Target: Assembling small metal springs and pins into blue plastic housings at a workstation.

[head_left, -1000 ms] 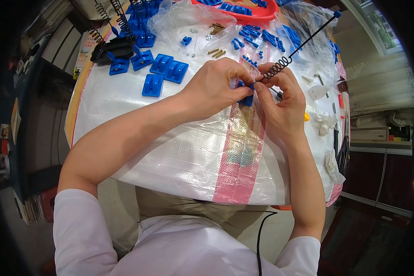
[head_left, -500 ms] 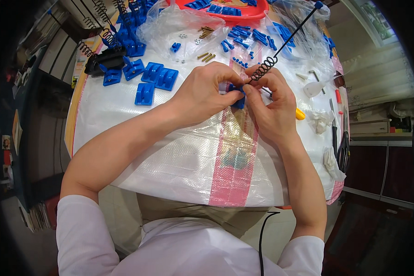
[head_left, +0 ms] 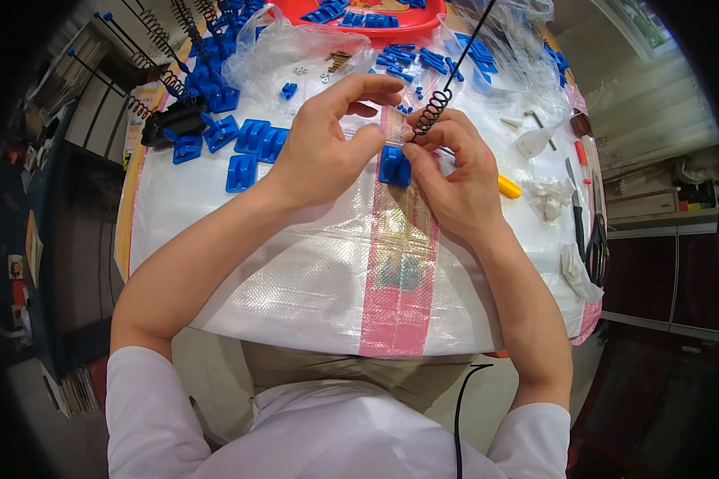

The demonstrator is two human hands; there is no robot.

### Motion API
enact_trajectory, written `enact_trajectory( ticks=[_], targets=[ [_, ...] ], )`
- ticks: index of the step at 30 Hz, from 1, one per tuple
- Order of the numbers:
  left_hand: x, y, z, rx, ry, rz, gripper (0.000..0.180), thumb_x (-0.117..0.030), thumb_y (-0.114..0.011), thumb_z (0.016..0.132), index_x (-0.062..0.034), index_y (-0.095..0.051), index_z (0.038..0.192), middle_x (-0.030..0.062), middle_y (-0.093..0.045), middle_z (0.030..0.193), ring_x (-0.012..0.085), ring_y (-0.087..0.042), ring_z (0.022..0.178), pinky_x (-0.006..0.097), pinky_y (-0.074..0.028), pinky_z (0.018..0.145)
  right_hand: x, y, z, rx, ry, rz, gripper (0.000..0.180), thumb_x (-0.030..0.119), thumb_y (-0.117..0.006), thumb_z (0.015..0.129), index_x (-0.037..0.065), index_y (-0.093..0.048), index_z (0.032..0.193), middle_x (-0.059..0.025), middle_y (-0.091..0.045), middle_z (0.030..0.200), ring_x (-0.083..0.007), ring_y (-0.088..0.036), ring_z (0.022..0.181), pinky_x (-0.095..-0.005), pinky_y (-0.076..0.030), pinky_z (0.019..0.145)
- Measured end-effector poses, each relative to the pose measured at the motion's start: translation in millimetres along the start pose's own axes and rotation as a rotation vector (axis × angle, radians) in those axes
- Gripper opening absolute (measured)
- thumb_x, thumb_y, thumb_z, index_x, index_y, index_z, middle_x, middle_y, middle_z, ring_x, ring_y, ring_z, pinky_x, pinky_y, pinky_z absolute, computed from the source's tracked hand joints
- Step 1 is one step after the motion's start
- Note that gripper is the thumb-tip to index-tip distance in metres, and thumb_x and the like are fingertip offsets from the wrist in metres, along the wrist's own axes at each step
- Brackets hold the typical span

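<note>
Near the middle of the covered table, my right hand (head_left: 457, 172) pinches the lower end of a black rod with a coiled spring (head_left: 433, 112) in it. The rod slants up and away to the right. A blue plastic base (head_left: 394, 166) sits at the rod's lower end, beside my thumb. My left hand (head_left: 327, 148) is apart from it, on its left, fingers curved and spread with nothing in them. A yellow handle (head_left: 509, 187) shows from behind my right hand, with a thin metal shaft near my fingers; whether I hold it I cannot tell.
Several loose blue bases (head_left: 241, 173) lie left of my left hand. Spring rods on blue bases crowd the far left beside a black tray (head_left: 176, 124). Beyond are brass screws (head_left: 339, 61), small blue parts (head_left: 433, 61) and a red basin (head_left: 375, 32). Scissors (head_left: 597, 247) lie at right.
My left hand has let go of the blue base and drawn back to the left, fingers opening. The right hand keeps its pinch on the spring rod. The whole view has shifted slightly.
</note>
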State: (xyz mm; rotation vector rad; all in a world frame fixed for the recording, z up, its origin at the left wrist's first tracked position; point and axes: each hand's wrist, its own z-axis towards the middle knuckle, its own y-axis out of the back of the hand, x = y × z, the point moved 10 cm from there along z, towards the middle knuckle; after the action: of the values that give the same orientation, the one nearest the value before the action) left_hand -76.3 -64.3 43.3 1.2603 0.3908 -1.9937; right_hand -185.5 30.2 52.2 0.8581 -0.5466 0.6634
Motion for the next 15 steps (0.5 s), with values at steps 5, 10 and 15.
enact_trajectory(
  ticks=[5,10,15],
  targets=[
    [-20,-5,5,0.147,-0.059,0.02,0.035,-0.012,-0.065,0.093,0.0016,-0.061,0.124,0.0097,-0.067,0.116,0.0168,-0.064,0.105,0.032,-0.051,0.091,1,0,-1,0.002,0.007,0.004,0.012,0.006,-0.072,0.085,0.0,-0.064,0.093,-0.0129,-0.064,0.111,-0.0256,-0.066,0.093,-0.034,-0.054,0.073],
    [-33,-19,9,0.318,-0.005,0.125,0.034,-0.009,-0.065,0.095,0.002,-0.06,0.127,0.0079,-0.066,0.117,0.0148,-0.063,0.106,0.032,-0.051,0.095,-5,0,-2,0.002,-0.032,0.026,0.013,0.006,-0.071,0.085,0.0,-0.065,0.094,-0.0142,-0.064,0.113,-0.0289,-0.066,0.096,-0.0359,-0.054,0.076],
    [-22,-27,12,0.346,0.091,0.182,0.028,-0.008,-0.065,0.095,0.0023,-0.064,0.121,0.007,-0.067,0.112,0.0137,-0.065,0.101,0.031,-0.051,0.094,-4,3,-2,-0.011,0.005,0.025,0.013,0.006,-0.071,0.085,-0.001,-0.065,0.094,-0.0158,-0.064,0.115,-0.0318,-0.067,0.101,-0.039,-0.053,0.083]
  ],
)
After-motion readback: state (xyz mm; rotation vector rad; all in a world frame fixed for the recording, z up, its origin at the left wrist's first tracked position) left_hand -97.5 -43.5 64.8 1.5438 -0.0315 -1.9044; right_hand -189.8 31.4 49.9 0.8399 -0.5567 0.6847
